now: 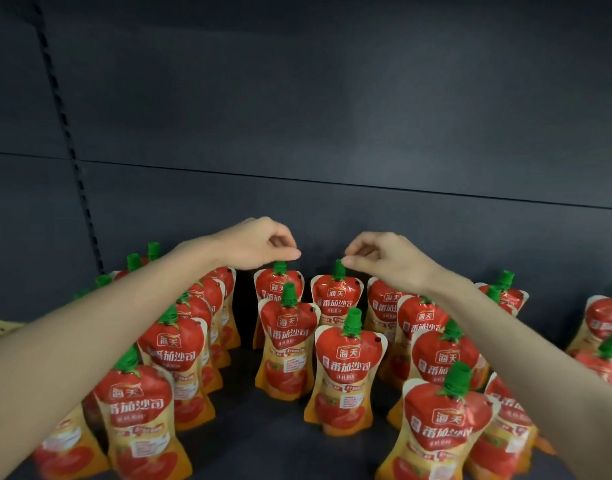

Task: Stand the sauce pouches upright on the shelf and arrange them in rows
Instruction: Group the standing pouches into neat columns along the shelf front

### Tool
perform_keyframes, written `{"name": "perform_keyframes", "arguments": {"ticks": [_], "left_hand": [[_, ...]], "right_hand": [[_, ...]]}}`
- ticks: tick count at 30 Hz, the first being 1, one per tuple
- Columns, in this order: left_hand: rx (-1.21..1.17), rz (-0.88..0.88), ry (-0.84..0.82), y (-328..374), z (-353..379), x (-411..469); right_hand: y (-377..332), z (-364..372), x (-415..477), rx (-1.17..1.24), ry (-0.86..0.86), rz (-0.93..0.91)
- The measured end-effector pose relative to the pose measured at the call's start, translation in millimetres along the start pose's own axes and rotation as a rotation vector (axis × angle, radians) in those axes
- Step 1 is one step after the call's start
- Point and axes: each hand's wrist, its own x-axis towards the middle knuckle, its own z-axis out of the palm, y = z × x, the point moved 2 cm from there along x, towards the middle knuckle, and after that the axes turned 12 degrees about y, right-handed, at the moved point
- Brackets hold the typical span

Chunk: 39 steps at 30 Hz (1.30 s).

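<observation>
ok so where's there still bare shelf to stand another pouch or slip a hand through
Widest bare shelf is front centre, between the front-left sauce pouch and front-right sauce pouch. A narrow lane runs back between the left rows and the centre column. Left rows and right cluster are packed tight.

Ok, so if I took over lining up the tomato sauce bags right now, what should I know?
Left hand: fingers curled just over the green cap of a back-row pouch; whether it grips can't be told.
Right hand: thumb tip at the cap of the neighbouring back pouch; same doubt.
Done: every pouch in view stands upright on the shelf, in lines running front to back.
Left: the two middle lines are short, with bare shelf in front, and the spacing looks uneven, so probably straighten those.
</observation>
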Motion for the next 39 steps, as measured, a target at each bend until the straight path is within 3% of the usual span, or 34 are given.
{"name": "perform_keyframes", "arguments": {"ticks": [3, 6, 16, 23, 29, 32, 39], "left_hand": [[-0.062, -0.009, -0.120, 13.2, 3.5, -25.1], [0.038, -0.018, -0.211, 20.4, 16.0, -41.8], [0.039, -0.088, 0.070, 19.8, 34.8, -74.0], [-0.067, -0.182, 0.223, 4.0, 38.3, -95.9], [-0.358, -0.242, 0.668, 6.3, 75.1, -120.6], [-0.459, -0.327, 0.796, 7.5, 88.0, -130.1], [-0.570, -0.471, 0.787, -10.7, 144.5, -157.7]], "right_hand": [[-9.3, -5.5, -24.3, 0.078, -0.151, 0.000], [-11.5, -1.7, -40.7, 0.080, -0.341, 0.044], [-39.8, 13.0, -51.4, -0.239, -0.329, -0.087], [-54.4, 43.3, -56.0, -0.227, -0.121, 0.025], [-47.4, 69.3, -83.6, 0.037, 0.229, 0.192], [-38.0, 84.1, -99.5, 0.212, 0.367, 0.273], [-18.6, 133.2, -138.6, 0.640, 0.434, 0.566]]}}
